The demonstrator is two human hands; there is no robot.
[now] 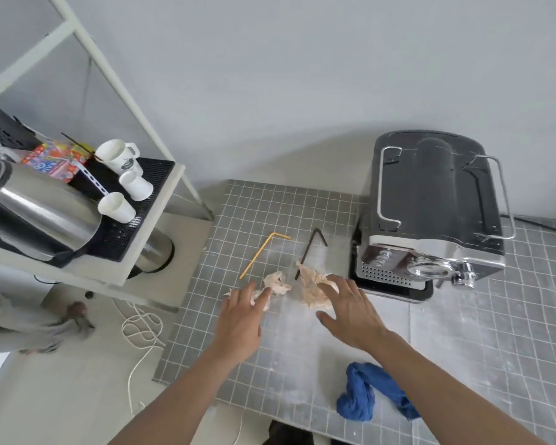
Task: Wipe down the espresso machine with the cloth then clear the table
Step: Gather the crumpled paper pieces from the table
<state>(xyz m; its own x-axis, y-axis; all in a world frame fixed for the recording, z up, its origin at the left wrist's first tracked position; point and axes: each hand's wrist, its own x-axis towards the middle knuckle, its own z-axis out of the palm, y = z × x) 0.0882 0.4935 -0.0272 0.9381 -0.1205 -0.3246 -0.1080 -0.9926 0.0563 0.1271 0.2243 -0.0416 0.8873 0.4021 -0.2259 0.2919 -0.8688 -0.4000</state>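
Grey grid-tiled table (pixel 463 332) against a white wall. Espresso machine (pixel 430 213) at back right. Blue cloth (pixel 366 393) bunched at the near edge. Two crumpled napkins (pixel 276 284) (pixel 312 284) mid-table; left hand (pixel 241 316) and right hand (pixel 350 309), fingers spread, one on each. Two straws behind: yellow straw (pixel 260 255), dark straw (pixel 308 252). Three white cups (pixel 119 155) on the shelf to the left.

A single wide-angle camera on the person's head looks forward and steeply down from close above the worktop (pixel 446 332), both forearms reaching in from the bottom edge, a shelf (pixel 148 252) at the left, the wall filling the top, straight lines bowed.
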